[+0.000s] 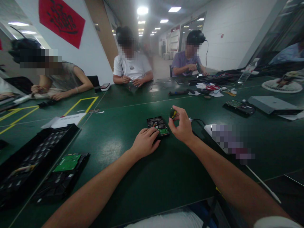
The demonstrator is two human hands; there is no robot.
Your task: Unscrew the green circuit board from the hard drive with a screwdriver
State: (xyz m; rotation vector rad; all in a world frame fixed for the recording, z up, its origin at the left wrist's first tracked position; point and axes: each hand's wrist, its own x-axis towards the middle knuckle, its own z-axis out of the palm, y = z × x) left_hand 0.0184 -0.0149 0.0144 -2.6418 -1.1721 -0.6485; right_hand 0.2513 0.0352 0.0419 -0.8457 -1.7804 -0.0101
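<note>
A black hard drive [155,121] with a green circuit board lies on the green table in front of me. My left hand [146,141] rests over its near left side, fingers on the drive and its board, the fingers close together. Just right of the drive, my right hand [181,125] is raised above the table. Its thumb and fingers are closed round a small black and yellow screwdriver [173,113]. The screwdriver's shaft and tip cannot be made out.
Left are a long black tray [45,148] and a black drive unit with a green board [67,163]. Right lie a phone [218,137] with a cable, another opened drive [238,107] and a grey metal box [273,105]. Several people sit across the table.
</note>
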